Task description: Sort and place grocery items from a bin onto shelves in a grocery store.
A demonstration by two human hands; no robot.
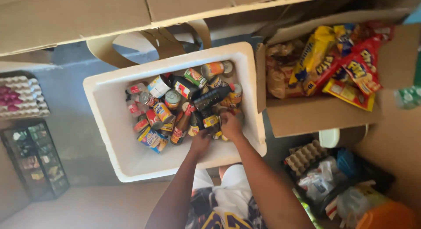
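Observation:
A white foam box (109, 124) stands in front of me, holding several cans (163, 111) and dark sauce bottles (209, 97) piled toward its right side. Both my hands reach down into it. My left hand (200, 142) rests on the box floor beside a small bottle with a red cap (180, 126); its fingers are curled, and whether they grip anything is hidden. My right hand (230, 125) sits among the cans and bottles near the right wall, fingers closed around something I cannot make out.
A cardboard box (315, 117) of yellow and red snack packs (346, 67) sits to the right. Egg trays (305, 156) and plastic bags (320, 181) lie at lower right. More egg trays (19, 97) and a glass display case (37, 161) stand at the left.

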